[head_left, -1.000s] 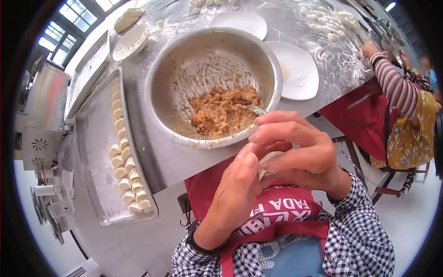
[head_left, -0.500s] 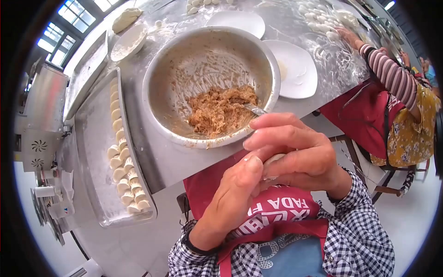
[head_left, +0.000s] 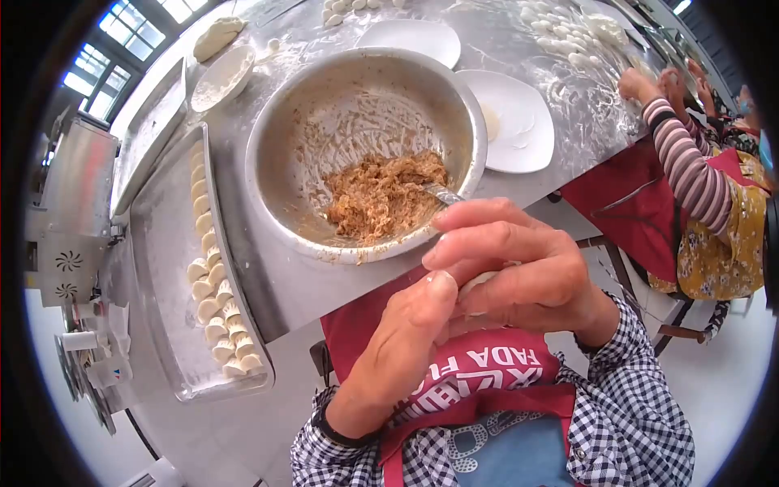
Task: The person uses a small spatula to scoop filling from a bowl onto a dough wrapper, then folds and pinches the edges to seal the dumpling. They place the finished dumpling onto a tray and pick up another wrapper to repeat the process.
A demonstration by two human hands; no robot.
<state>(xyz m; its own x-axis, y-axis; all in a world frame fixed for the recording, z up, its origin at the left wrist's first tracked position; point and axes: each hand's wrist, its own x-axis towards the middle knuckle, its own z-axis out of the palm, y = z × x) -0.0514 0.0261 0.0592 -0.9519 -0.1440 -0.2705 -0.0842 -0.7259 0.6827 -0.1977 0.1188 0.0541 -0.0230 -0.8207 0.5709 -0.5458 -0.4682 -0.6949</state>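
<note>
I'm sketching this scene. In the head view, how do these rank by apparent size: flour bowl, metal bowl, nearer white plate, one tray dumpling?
1. Metal bowl
2. Nearer white plate
3. Flour bowl
4. Tray dumpling

pale dough piece (head_left: 479, 282); mostly hidden; full shape unclear; cupped between left hand (head_left: 399, 345) and right hand (head_left: 531, 276)

Daylight is let in through dark-framed windows (head_left: 132, 28) at the upper left, a pale floor (head_left: 268, 422) is shown below the metal counter (head_left: 280, 296), and a chair (head_left: 680, 331) is seen beside it on the right, partly hidden by a seated person (head_left: 714, 219).
</note>
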